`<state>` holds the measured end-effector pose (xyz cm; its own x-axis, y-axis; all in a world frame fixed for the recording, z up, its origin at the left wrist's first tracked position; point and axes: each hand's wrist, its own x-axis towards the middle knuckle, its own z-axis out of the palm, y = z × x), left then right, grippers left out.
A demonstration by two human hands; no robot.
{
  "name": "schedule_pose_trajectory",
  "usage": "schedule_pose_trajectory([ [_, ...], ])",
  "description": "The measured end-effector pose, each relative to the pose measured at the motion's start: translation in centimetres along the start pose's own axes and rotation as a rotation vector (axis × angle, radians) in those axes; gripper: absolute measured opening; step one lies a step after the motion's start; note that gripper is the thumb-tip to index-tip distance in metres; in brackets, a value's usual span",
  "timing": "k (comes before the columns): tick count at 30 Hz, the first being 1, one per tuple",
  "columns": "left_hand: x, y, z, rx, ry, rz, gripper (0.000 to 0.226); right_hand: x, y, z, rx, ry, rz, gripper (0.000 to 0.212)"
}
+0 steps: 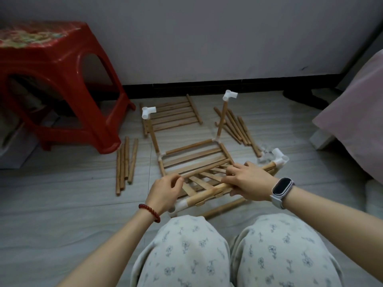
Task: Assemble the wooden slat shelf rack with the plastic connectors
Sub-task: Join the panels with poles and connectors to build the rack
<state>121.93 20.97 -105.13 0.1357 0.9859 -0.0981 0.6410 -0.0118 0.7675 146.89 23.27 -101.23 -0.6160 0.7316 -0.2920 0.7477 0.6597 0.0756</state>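
I am working on the floor (62, 183), and I judge the rack (194, 158) to be roughly halfway built. One slat panel is already framed by rods and white corner connectors, with two upright posts rising from its far corners, each capped by a connector (148, 112). A second slat panel (176, 114) is lying flat near the wall, not yet fitted, and loose rods are waiting in two piles: one (126, 164) to the left beside the red stool (62, 79), another (238, 129) to the right.

I am holding another slat panel (204, 179) tilted over the near edge of the frame. My left hand (163, 191) is pinching the end of one thin bar between thumb and fingertips. My right hand (248, 181) is curling around the thick near rod (209, 192), fingers wrapping over it, wrist bent slightly inward. That rod already carries connectors at both ends, so seating it looks like the step in hand.
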Motion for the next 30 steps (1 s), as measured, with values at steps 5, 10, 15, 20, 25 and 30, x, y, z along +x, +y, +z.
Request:
schedule_pose_trajectory([
  [5, 0.9, 0.8, 1.1, 0.032, -0.076, 0.096, 0.015, 0.0, 1.6, 0.4, -0.103, 0.138, 0.064, 0.026],
  [10, 3.8, 1.0, 0.4, 0.144, -0.021, 0.173, 0.020, -0.8, 5.1, 0.0, -0.143, 0.016, 0.383, 0.036],
  [15, 7.6, 1.6, -1.8, 0.389, 0.126, 0.182, 0.025, 1.2, 7.5, -2.5, -0.108, -0.302, 0.409, 0.041],
  [20, 10.0, 0.9, -4.7, 0.572, 0.420, 0.181, 0.024, 6.7, 5.6, -3.6, 0.198, -0.249, 0.434, 0.045],
  [25, 11.9, -1.6, -6.5, 0.332, 0.469, 0.009, 0.048, 13.3, 1.2, 1.0, 0.273, -0.396, 0.296, 0.030],
  [30, 14.0, -4.7, -7.1, -0.001, 0.386, -0.072, 0.036, 15.7, -3.9, 0.3, 0.186, -0.438, 0.265, 0.038],
])
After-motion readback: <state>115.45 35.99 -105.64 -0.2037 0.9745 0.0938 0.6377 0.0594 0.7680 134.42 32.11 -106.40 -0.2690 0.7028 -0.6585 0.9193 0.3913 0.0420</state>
